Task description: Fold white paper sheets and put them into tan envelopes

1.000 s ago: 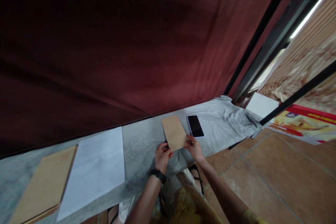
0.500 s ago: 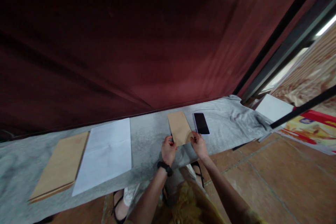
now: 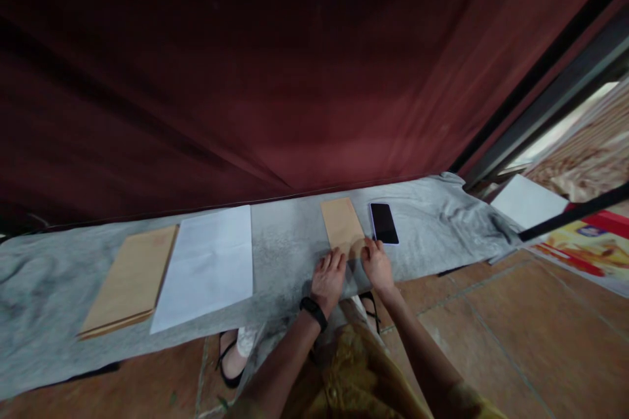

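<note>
A small brown envelope [image 3: 341, 222] lies flat on the grey cloth [image 3: 285, 242] in front of me. My left hand [image 3: 328, 275], with a black band on its wrist, rests flat on the envelope's near end with fingers stretched out. Beside it, my right hand [image 3: 376, 264] presses on the envelope's near right corner, fingers extended. A black phone [image 3: 384, 223] lies face up just right of the envelope.
A white sheet of paper [image 3: 209, 264] and a stack of brown envelopes [image 3: 132, 279] lie further left on the cloth. A dark red curtain [image 3: 246, 78] hangs behind. Right are a white board [image 3: 527, 201], a black frame bar and a colourful poster [image 3: 587, 245]. Tiled floor below.
Both hands held the envelope's near end slightly raised; now the envelope lies flat and both hands press flat on it. The view has shifted so things sit higher and further right.
</note>
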The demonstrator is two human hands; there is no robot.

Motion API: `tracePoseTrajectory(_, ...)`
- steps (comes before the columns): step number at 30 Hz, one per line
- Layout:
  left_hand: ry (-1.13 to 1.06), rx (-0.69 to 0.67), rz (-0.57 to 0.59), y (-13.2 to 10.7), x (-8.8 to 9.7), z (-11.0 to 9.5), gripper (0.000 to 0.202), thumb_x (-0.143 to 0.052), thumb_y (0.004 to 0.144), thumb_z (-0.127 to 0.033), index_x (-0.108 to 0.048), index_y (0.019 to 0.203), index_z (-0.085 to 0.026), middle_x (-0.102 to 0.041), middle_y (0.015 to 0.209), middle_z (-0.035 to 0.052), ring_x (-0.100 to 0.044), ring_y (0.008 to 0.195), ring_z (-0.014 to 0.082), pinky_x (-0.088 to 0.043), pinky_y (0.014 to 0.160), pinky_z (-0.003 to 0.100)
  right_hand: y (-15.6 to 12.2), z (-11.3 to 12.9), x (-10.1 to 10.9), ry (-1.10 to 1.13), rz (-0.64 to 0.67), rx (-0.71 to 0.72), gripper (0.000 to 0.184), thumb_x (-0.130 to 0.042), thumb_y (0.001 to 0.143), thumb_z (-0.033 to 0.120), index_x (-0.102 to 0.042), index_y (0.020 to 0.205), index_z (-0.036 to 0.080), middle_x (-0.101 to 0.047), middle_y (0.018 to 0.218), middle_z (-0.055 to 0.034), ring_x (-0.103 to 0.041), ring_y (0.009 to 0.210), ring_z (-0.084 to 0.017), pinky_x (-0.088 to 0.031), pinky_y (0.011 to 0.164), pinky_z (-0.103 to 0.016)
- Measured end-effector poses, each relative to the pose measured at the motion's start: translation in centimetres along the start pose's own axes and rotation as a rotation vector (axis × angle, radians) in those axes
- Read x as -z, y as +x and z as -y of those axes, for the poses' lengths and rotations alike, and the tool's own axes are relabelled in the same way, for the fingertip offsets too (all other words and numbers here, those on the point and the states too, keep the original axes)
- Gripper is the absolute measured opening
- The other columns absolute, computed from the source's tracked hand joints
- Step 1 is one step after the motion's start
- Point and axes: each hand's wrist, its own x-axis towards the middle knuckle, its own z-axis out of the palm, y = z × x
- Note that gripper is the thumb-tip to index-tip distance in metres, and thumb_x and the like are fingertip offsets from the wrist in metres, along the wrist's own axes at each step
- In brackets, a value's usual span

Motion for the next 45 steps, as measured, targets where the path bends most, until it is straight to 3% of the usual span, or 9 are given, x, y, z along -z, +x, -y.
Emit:
tracePoseTrajectory(4, -0.012, -0.091, 0.047, -0.9, -0.6, 0.2, 0.047, -0.051, 0.096, -0.027, -0.051, 0.143, -0.023, -0.049, 0.152, 0.0117, -0.041, 0.142, 0.0305, -0.033, 0.117, 0.051, -0.2, 0.0, 0.1, -0.066, 0.014, 0.025, 0.036, -0.037, 0.099, 0.025, -0.060, 0.125, 0.017, -0.062, 0.110, -0.0141, -0.065, 0.090, -0.023, -0.050, 0.078, -0.032)
tracePoseTrajectory(9, -0.087, -0.100, 0.046, -1.3, -0.5, 0.5, 0.053, -0.057, 0.093, -0.028, -0.049, 0.145, -0.023, -0.048, 0.154, 0.0112, -0.036, 0.147, 0.0297, -0.028, 0.121, 0.050, -0.6, 0.2, 0.0, -0.148, -0.005, 0.084, 0.036, -0.034, 0.100, 0.026, -0.060, 0.124, 0.019, -0.063, 0.109, -0.0141, -0.063, 0.092, -0.024, -0.049, 0.079, -0.033)
tracePoseTrajectory(14, -0.042, -0.102, 0.089, -1.3, -0.5, 0.6, 0.053, -0.053, 0.096, -0.032, -0.046, 0.147, -0.023, -0.044, 0.156, 0.0107, -0.033, 0.148, 0.0291, -0.026, 0.121, 0.051, -1.3, 0.6, 0.2, -0.215, -0.004, 0.102, 0.037, -0.037, 0.099, 0.024, -0.061, 0.125, 0.016, -0.063, 0.118, -0.0178, -0.061, 0.104, -0.029, -0.046, 0.092, -0.041)
tracePoseTrajectory(18, -0.013, -0.117, 0.070, -1.3, -0.9, 0.7, 0.054, -0.052, 0.096, -0.033, -0.046, 0.148, -0.019, -0.044, 0.156, 0.0134, -0.034, 0.148, 0.0301, -0.026, 0.121, 0.051, -2.2, 0.7, 0.3, -0.090, 0.033, 0.200, 0.041, -0.035, 0.099, 0.022, -0.058, 0.133, 0.014, -0.059, 0.135, -0.0178, -0.055, 0.123, -0.030, -0.043, 0.105, -0.046)
tracePoseTrajectory(24, -0.003, -0.122, 0.051, -1.5, -1.4, 0.7, 0.056, -0.054, 0.094, -0.030, -0.045, 0.149, -0.020, -0.044, 0.156, 0.0125, -0.031, 0.149, 0.0292, -0.026, 0.122, 0.051, -4.3, 0.5, 0.6, 0.064, 0.166, 0.421, 0.043, -0.037, 0.102, 0.024, -0.056, 0.140, 0.016, -0.055, 0.145, -0.0136, -0.047, 0.138, -0.025, -0.033, 0.119, -0.049)
tracePoseTrajectory(30, -0.001, -0.081, -0.004, -2.6, -1.8, 0.7, 0.058, -0.053, 0.095, -0.033, -0.042, 0.149, -0.016, -0.039, 0.159, 0.0134, -0.025, 0.151, 0.0314, -0.026, 0.122, 0.052, -4.6, -0.3, 0.6, 0.033, 0.173, 0.447, 0.045, -0.040, 0.102, 0.026, -0.052, 0.144, 0.019, -0.050, 0.151, -0.0116, -0.044, 0.141, -0.024, -0.031, 0.120, -0.049)
tracePoseTrajectory(38, -0.034, -0.099, -0.013, -2.5, -2.2, 0.8, 0.059, -0.052, 0.095, -0.032, -0.039, 0.150, -0.014, -0.039, 0.158, 0.0166, -0.029, 0.150, 0.0289, -0.028, 0.122, 0.050, -4.7, -0.9, 0.0, -0.118, 0.099, 0.391, 0.046, -0.040, 0.102, 0.028, -0.049, 0.147, 0.019, -0.046, 0.154, -0.0125, -0.038, 0.145, -0.028, -0.031, 0.118, -0.052)
tracePoseTrajectory(45, -0.019, -0.118, -0.039, -2.7, -3.0, 0.9, 0.062, -0.050, 0.096, -0.041, -0.040, 0.149, -0.012, -0.038, 0.159, 0.0167, -0.031, 0.149, 0.0298, -0.031, 0.121, 0.049, -4.7, -1.7, -0.3, -0.219, 0.055, 0.420, 0.047, -0.040, 0.102, 0.029, -0.049, 0.147, 0.021, -0.045, 0.155, -0.0130, -0.041, 0.143, -0.030, -0.033, 0.117, -0.051)
